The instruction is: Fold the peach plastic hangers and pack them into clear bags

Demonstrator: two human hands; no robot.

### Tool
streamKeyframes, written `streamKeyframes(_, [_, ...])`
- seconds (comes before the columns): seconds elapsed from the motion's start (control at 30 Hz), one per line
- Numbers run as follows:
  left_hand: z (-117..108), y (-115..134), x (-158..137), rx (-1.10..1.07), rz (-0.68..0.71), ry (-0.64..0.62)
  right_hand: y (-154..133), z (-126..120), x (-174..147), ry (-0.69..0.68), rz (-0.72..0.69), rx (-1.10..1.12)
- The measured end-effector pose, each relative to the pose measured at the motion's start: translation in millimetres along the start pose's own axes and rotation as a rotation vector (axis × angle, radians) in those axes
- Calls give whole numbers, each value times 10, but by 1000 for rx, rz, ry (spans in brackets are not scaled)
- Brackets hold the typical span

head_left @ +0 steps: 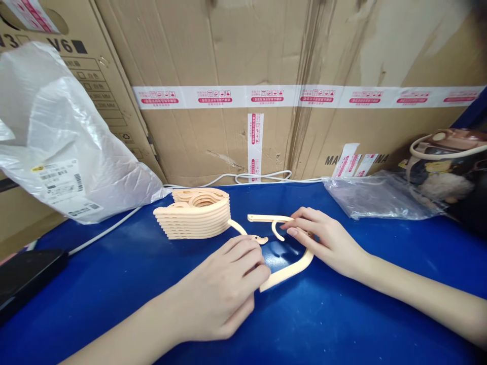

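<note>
Clamped on cream plastic parts [288, 272] with left hand [229, 284] and right hand [332, 242], just right of the stack [194, 223] on the blue table [365, 329]; best to turn gently, forcing nothing.

On the table [342, 324], we have the stack [194, 223] left of the hanger parts [289, 271] at our left hand [228, 284] and right hand [331, 241]. Left of the stack, we see the mailer [76, 137], with the block [30, 279] before it. Behind our right hand lies the wrap [376, 197], left of the bag [452, 177]. Behind the stack, the cord [224, 176] runs before the box [213, 142].
</note>
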State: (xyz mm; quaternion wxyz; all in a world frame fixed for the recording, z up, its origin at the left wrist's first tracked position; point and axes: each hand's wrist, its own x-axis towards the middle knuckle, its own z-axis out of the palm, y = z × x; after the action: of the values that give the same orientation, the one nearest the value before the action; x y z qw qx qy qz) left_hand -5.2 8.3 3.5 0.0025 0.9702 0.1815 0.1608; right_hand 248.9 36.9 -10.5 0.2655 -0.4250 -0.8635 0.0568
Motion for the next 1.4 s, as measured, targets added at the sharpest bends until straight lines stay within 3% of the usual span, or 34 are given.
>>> streamKeyframes(0.23, [141,-108,-68,18,-157,-22,46,2,22,-36,-4,-110])
streamKeyframes(0.5, [107,-112,-64,-175,-248,13,60,23,20,-17,26,-170])
streamKeyframes(1.4, [101,21,-27,-296,-240,-6,36,62,15,-66,30,-179])
